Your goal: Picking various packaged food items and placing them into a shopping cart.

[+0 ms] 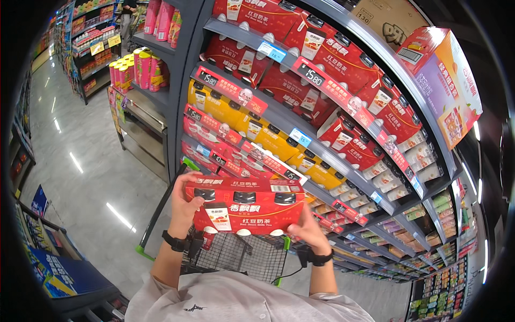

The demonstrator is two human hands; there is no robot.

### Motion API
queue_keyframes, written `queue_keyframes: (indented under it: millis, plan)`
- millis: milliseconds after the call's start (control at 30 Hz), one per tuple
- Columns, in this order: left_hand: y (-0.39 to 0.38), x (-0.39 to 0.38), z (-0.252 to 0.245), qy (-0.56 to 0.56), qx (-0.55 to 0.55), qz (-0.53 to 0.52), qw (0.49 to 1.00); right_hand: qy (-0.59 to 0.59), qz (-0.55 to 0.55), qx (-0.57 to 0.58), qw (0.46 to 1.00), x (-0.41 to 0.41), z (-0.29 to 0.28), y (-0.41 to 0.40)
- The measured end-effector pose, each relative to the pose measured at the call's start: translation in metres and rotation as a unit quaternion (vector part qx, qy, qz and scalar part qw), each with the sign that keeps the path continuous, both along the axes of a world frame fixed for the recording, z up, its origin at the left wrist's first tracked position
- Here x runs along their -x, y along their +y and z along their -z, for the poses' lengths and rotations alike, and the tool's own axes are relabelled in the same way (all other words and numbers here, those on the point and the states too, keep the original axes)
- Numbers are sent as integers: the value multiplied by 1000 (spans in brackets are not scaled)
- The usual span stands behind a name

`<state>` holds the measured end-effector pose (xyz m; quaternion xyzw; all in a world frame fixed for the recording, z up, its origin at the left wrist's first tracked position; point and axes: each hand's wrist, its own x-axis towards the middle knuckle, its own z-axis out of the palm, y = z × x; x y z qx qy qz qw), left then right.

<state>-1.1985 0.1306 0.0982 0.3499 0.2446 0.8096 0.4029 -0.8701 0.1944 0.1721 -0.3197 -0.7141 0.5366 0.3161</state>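
Note:
Between my two hands I hold a red carton of red bean milk tea (pixel 257 208), with black cup lids showing along its upper edge and white cup bases along its lower edge. My left hand (pixel 186 201) grips its left end, the thumb on the front face. At the right end, my right hand (pixel 307 229) supports the lower corner. Below the carton stands a wire shopping cart (pixel 233 255) with green corner parts. Similar red cartons (pixel 338 60) fill the upper shelves in front, and yellow cartons (pixel 265 135) stand on a shelf lower down.
A tall shelf unit with price strips (pixel 322 82) curves across the front and right. To the left are pink bottles with yellow caps (pixel 149 70) and a low wooden rack (pixel 145 141). A blue display box (pixel 72 273) stands at lower left. Another person (pixel 128 18) is far off in the aisle.

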Motion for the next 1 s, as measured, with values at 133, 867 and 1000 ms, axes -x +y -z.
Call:
queue_keyframes:
  millis: [133, 867, 1000]
  plan:
    - [22, 33, -36, 125, -22, -12, 992, 91, 37, 86, 991, 43, 14, 12]
    - [243, 19, -153, 384, -40, -41, 921, -8, 340, -370, 865, 54, -76, 187]
    - [279, 29, -146, 390, -50, -8, 920, 41, 320, -298, 899, 57, -72, 191]
